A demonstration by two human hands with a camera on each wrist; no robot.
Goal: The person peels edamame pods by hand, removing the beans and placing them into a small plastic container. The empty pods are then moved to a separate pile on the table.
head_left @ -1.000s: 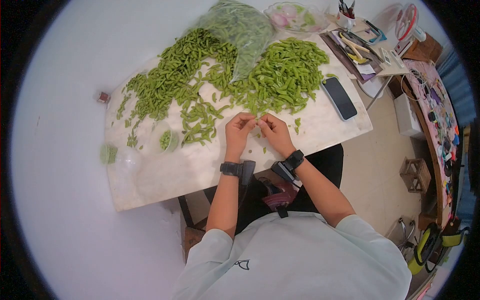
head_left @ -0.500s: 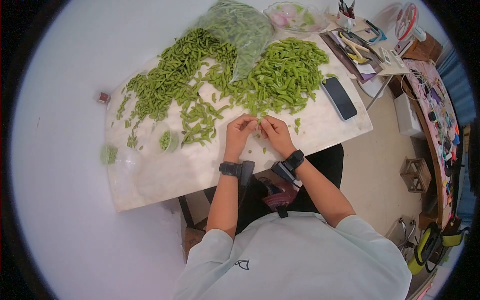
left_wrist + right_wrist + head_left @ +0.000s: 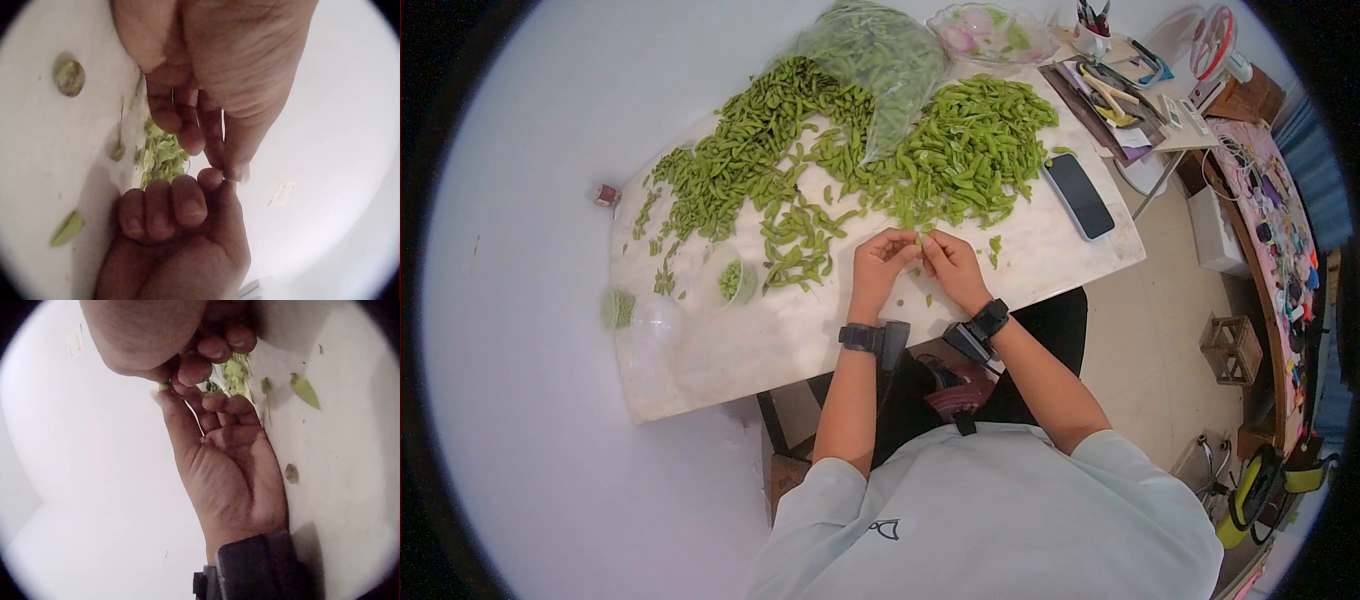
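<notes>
In the head view my left hand point(image 3: 880, 262) and right hand point(image 3: 956, 268) meet fingertip to fingertip over the near part of the table. Thumbs and index fingers of both pinch a small green soybean pod point(image 3: 924, 231), mostly hidden by the fingers. Only a green speck of this pod point(image 3: 164, 386) shows in the right wrist view. Beyond the hands lie a bright green heap of pods point(image 3: 980, 150) and a darker heap point(image 3: 735, 160). Beneath the hands, a loose green piece of pod point(image 3: 67, 228) and a brownish bit point(image 3: 69, 78) lie on the white tabletop.
To the left stand a clear cup point(image 3: 750, 278) with shelled beans and a second cup point(image 3: 616, 308) near the wall. A plastic bag point(image 3: 875, 55) of pods lies at the back. On the right, a phone point(image 3: 1080, 197) rests near the table point(image 3: 1040, 285) edge.
Both hands stay joined at nearly the same spot. The left hand has shifted very slightly right, and a little more green shows between the fingertips.
</notes>
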